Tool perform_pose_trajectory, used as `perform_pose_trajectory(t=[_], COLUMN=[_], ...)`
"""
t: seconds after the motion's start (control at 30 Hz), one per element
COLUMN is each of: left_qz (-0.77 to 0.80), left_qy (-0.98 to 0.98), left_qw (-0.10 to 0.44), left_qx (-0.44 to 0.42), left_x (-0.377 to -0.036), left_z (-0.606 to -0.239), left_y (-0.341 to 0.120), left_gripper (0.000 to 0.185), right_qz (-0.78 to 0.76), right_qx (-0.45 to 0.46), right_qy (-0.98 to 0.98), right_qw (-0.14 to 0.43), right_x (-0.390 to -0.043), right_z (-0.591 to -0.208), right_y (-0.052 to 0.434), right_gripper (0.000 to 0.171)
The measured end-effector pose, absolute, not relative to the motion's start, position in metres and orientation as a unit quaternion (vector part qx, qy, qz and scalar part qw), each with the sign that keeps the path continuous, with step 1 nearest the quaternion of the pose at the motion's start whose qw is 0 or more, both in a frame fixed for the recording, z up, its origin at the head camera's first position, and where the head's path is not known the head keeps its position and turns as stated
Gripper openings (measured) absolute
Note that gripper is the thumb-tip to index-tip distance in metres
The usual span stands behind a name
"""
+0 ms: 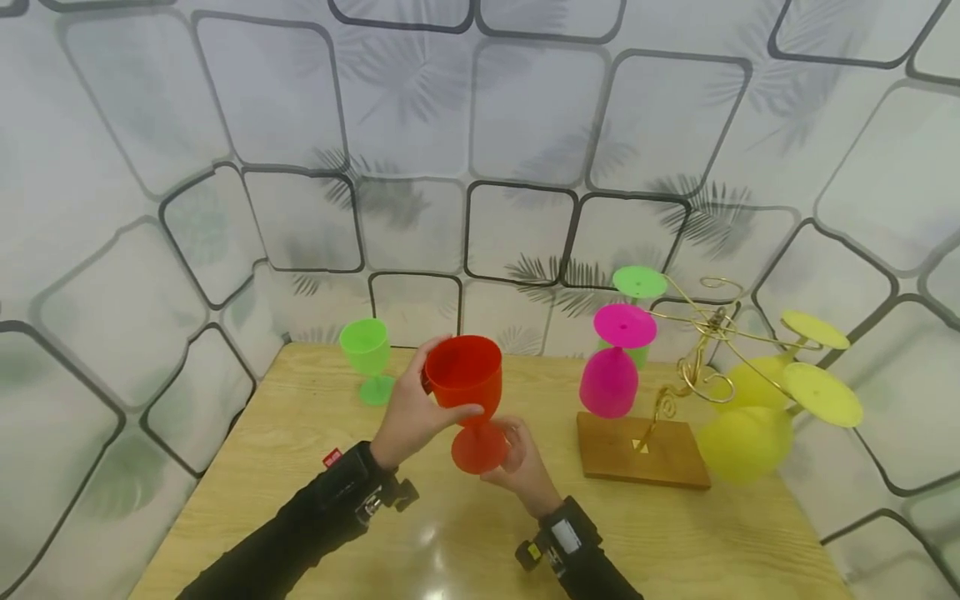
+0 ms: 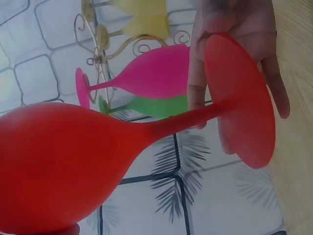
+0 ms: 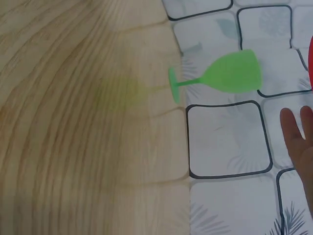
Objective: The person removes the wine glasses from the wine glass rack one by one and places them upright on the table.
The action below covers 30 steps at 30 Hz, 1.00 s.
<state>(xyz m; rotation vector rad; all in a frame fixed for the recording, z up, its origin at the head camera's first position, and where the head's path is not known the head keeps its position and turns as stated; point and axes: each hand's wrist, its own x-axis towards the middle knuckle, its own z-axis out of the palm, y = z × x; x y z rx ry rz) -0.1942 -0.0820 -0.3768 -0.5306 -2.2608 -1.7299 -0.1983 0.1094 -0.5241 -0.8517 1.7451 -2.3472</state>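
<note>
Red stemmed plastic-looking goblet (image 1: 465, 377) is held at the bowl by left hand (image 1: 411, 414); right hand (image 1: 529, 472) spread behind foot, contact unclear. Could be dropped past right fingers if left grip is loosened.

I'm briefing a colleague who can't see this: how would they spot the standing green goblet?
Find the wooden table, then its far left corner. The green goblet stands upright near there, left of the held red goblet. Unlike it, the other green goblet hangs upside down on the gold rack.
</note>
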Motion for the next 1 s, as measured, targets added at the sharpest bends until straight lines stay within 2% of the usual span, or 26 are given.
perform_pose_trajectory(t=[0.07, 0.23, 0.53, 0.73, 1.0], left_qz=[-0.590, -0.589, -0.614, -0.612, -0.608], left_qy=[-0.779, -0.783, -0.764, -0.755, -0.754], left_qw=[0.124, 0.145, 0.197, 0.236, 0.246], left_qx=[-0.174, -0.139, 0.001, 0.014, 0.038], left_x=[-0.196, -0.215, -0.291, -0.333, -0.362], left_z=[-0.382, -0.401, -0.458, -0.496, -0.525], left_y=[-0.083, -0.091, -0.102, -0.098, -0.103], left_gripper=[0.086, 0.088, 0.090, 0.091, 0.094], right_qz=[-0.756, -0.740, -0.766, -0.780, -0.772], right_qx=[-0.277, -0.224, -0.182, -0.190, -0.147], right_qy=[0.591, 0.633, 0.616, 0.596, 0.618], right_qw=[0.053, 0.049, 0.021, 0.009, 0.031], right_x=[-0.199, -0.196, -0.182, -0.175, -0.171], right_z=[-0.530, -0.543, -0.550, -0.547, -0.548], right_y=[0.113, 0.128, 0.144, 0.142, 0.142], right_gripper=[0.077, 0.076, 0.071, 0.072, 0.068])
